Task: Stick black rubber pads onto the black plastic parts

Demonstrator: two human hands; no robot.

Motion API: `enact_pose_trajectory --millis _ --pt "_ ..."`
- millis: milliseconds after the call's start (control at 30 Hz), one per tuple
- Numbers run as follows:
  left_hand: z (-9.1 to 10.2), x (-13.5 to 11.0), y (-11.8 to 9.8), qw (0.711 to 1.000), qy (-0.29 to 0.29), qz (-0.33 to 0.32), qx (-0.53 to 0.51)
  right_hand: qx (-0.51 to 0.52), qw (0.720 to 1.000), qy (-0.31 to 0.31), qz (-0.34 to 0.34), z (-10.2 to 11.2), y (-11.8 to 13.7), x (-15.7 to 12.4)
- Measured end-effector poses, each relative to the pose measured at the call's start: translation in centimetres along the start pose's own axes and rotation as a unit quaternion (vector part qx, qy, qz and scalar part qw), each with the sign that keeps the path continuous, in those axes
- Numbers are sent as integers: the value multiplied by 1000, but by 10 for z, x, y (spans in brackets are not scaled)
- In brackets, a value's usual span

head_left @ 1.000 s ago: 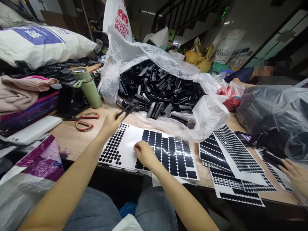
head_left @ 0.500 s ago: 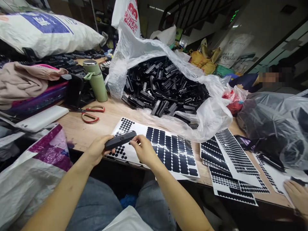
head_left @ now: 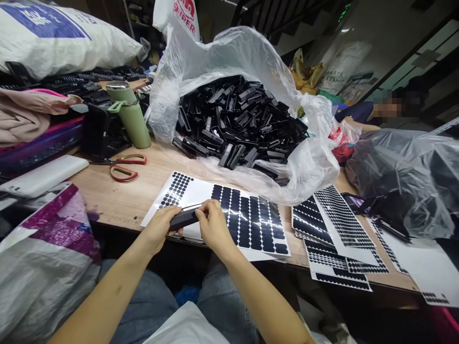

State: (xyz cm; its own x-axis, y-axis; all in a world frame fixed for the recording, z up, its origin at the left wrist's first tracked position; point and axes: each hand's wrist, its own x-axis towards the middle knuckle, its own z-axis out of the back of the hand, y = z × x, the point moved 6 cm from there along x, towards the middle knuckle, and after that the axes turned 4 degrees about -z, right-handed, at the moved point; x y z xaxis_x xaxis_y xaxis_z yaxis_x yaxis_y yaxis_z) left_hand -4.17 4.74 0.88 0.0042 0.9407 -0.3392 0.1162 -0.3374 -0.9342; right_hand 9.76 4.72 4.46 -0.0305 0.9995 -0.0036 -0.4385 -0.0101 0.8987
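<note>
My left hand is closed around one end of a long black plastic part with a ribbed face, held just above the table's front edge. At the part's other end my right hand is closed, thumb and fingertips pinching it. Anything small under those fingertips is hidden. Below the hands lies a white sticker sheet with small black dots at its left and rows of larger black oval stickers at its right. An open clear plastic bag behind it holds a heap of similar black parts.
Left of the sheet lie red-handled scissors, with a green flask and a white power bank nearby. More sticker sheets overlap at the right. Beyond them are a grey plastic bag and another person.
The black part has been turned in my hands, from a face with a round mark to a ribbed one. My right fingertips have closed onto its end. The other person's hand at right has left the view.
</note>
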Motion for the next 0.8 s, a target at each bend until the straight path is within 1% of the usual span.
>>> enact_pose_trajectory --millis 133,200,233,267,300,367,433,467,533,600,800 --pt "-8 2 1 1000 8 0 10 -24 1000 -13 11 3 -5 -2" --pt "-15 4 3 1000 18 6 19 -51 998 -39 4 17 -15 7" --pt "-19 5 5 999 26 13 27 -76 995 -63 -15 28 -24 15" --pt "-23 7 8 998 39 19 36 -107 989 -89 -47 42 -36 24" --pt "-28 9 11 997 53 24 45 -149 976 -126 -92 58 -49 34" --pt "-38 12 17 994 81 30 60 -244 938 -143 -202 87 -79 52" --pt "-46 15 23 992 98 31 68 -266 918 -147 -253 107 -101 66" --pt "-49 17 26 992 102 33 73 -268 914 -145 -267 113 -109 70" --pt "-53 19 30 990 104 36 84 -265 914 -139 -274 117 -119 75" --pt "-54 20 33 989 105 43 92 -263 916 -134 -271 116 -123 74" --pt "-55 18 34 987 113 56 97 -245 923 -155 -253 114 -122 67"
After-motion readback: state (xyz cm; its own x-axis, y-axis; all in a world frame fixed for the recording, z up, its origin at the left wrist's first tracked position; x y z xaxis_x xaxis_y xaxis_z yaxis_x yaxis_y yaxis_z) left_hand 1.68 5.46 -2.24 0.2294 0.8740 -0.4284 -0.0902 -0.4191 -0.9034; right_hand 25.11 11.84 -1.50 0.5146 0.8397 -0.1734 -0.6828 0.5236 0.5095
